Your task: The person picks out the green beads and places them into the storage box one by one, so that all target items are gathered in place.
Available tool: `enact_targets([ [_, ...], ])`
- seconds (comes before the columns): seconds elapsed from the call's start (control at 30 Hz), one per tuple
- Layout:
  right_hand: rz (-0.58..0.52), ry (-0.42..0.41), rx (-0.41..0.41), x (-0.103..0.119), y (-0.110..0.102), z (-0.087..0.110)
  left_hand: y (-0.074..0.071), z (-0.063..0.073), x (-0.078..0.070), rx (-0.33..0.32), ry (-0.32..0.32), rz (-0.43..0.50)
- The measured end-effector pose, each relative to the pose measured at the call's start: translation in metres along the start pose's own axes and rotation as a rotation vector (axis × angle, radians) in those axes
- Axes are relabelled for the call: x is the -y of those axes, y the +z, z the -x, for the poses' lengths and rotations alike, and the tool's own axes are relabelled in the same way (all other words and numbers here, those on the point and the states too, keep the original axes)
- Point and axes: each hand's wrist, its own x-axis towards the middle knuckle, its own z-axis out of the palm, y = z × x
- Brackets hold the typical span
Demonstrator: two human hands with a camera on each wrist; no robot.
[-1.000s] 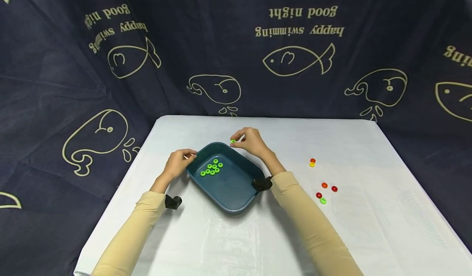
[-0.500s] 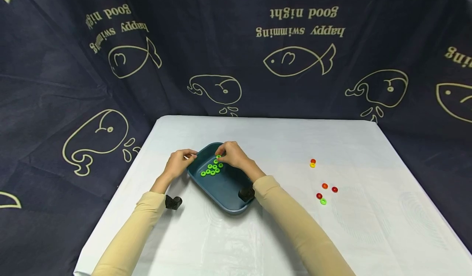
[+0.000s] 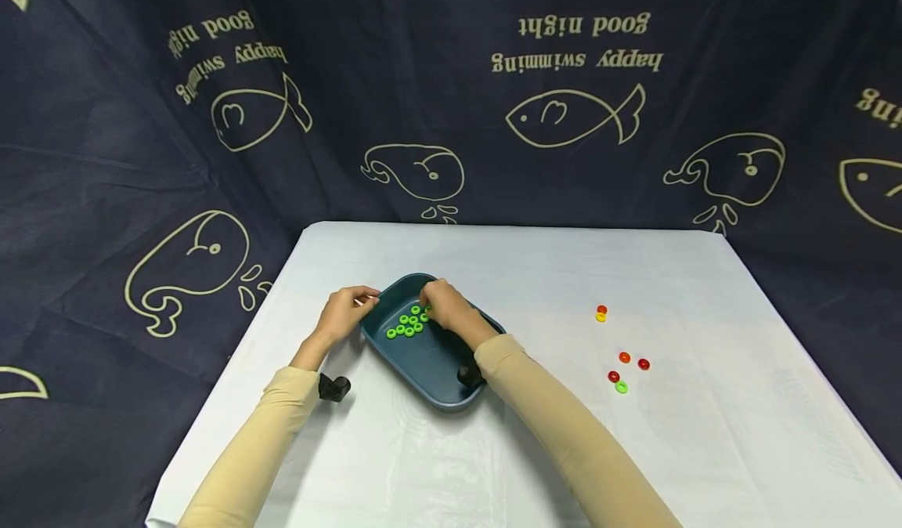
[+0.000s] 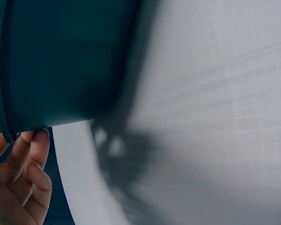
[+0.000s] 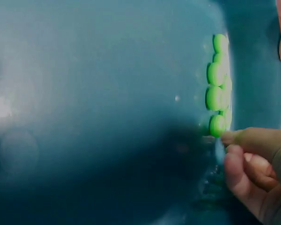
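Observation:
A dark teal plastic bin (image 3: 398,363) stands turned at an angle on the white table. My left hand (image 3: 341,313) pinches its far left rim; in the left wrist view those fingers (image 4: 40,145) are at the bin's edge. Reaching inside the bin, my right hand (image 3: 447,309) pinches a small green ring (image 3: 427,307), mostly covered by the fingers. Several more green rings (image 3: 409,331) lie clustered on the bin floor beside it. In the right wrist view the fingertips come right up against the nearest ring (image 5: 217,125) of a row.
Right of the bin, a red ring (image 3: 602,309) touches a yellow ring (image 3: 600,317). Nearer lie an orange ring (image 3: 624,357), two dark red rings (image 3: 644,364) and a loose green ring (image 3: 621,387). A dark patterned cloth (image 3: 423,66) hangs behind the table.
My right hand has carried the green ring from above the bin's far rim down inside, beside the other green rings. The left hand stays on the rim.

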Motion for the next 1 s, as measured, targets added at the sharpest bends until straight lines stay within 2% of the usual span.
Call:
enact_targets([
  [0.1, 0.040, 0.015, 0.004, 0.001, 0.002, 0.002, 0.000, 0.000, -0.001, 0.005, -0.005, 0.005],
  [0.3, 0.082, -0.035, -0.055, 0.000, 0.006, 0.003, 0.000, 0.000, -0.001, 0.004, -0.006, 0.005],
  [0.47, 0.096, -0.033, -0.043, -0.001, 0.008, 0.001, 0.001, -0.001, 0.001, 0.003, -0.007, 0.002],
  [0.77, 0.048, -0.021, -0.009, 0.000, 0.003, 0.001, 0.001, 0.000, 0.001, 0.003, -0.005, 0.000],
  [1.0, -0.066, -0.028, -0.019, 0.001, -0.008, 0.000, 0.000, 0.001, 0.000, 0.007, -0.006, -0.007],
])
